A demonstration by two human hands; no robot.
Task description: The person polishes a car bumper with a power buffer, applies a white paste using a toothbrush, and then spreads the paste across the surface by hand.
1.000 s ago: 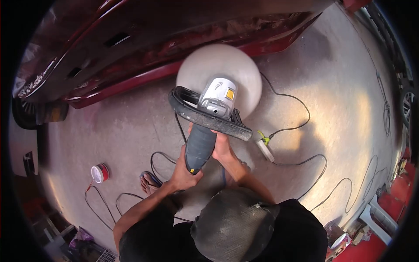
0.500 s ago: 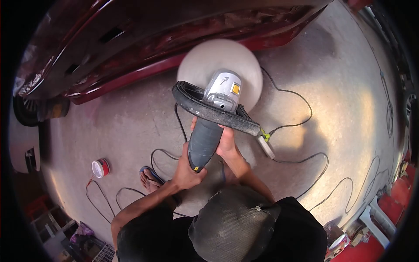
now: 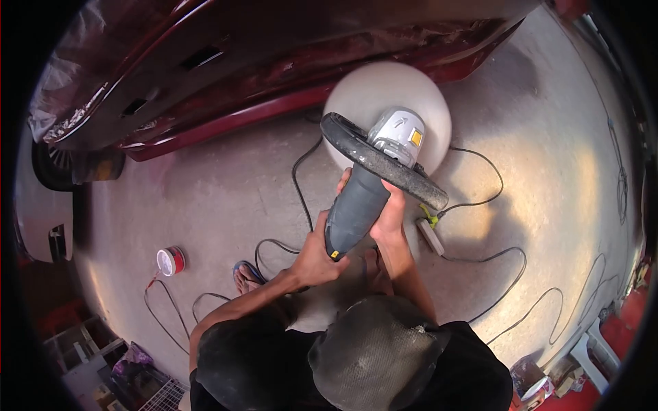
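- Floor point(image 3: 205, 205): concrete, fills mid frame; loose cables lie across it, prob. left slack so the tool can move.
- Dark red car point(image 3: 295, 44): across top & upper L of frame; lower edge runs behind the pad.
- Person: bottom centre, dark top, cap point(image 3: 377, 353) twd camera; both arms angle up & in to one tool, so its weight is prob. shared.
- Polisher point(image 3: 358, 205): centre of frame, slanting up-R, rear end twd the person; likely held that way to put the pad out front.
- Pad point(image 3: 349, 89): round, white, upper centre, under the tool head; overlaps car edge in view, can't tell if touching.
- Black handle point(image 3: 384, 161): crosswise btwn pad & grip; neither hand on it.
- L hand point(image 3: 317, 259): wrapped round polisher's rear end, forearm in from lower L, prob. to steer.
- R hand point(image 3: 389, 216): closed round the body just below the handle, thumb on R side, wrist below; likely carries the front wt.
- Tub point(image 3: 171, 261): red/white, L of frame, well apart from hands.
- White block point(image 3: 430, 236): R of R hand, on floor, w/ green plug point(image 3: 429, 216) at its top end.
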